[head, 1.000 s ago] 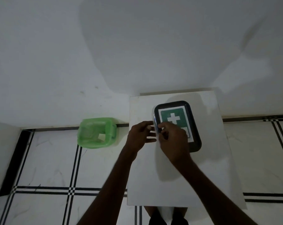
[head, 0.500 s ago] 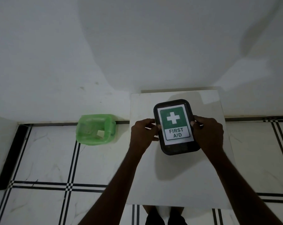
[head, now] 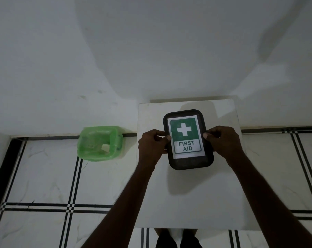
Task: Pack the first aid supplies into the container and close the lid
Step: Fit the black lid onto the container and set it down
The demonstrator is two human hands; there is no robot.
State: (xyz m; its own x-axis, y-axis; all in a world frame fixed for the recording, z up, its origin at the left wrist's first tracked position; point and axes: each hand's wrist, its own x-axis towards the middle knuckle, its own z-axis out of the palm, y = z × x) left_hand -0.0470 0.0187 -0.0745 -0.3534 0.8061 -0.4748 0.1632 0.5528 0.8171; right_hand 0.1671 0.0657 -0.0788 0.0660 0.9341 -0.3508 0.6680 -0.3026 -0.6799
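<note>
A black rectangular container (head: 189, 162) sits on a small white table (head: 187, 197), its dark lid on top bearing a green and white "FIRST AID" label (head: 185, 136). My left hand (head: 152, 146) grips the container's left edge, thumb on the lid. On the opposite edge, my right hand (head: 223, 142) holds the lid the same way. The container's contents are hidden under the lid.
A translucent green plastic box (head: 99, 143) with a white scrap inside sits on the tiled floor to the left of the table, against the white wall. Black-striped floor tiles surround the table. My feet show below the table's near edge.
My right hand moved from the container's left side to its right edge, uncovering the label. Both hands now hold the lid's sides.
</note>
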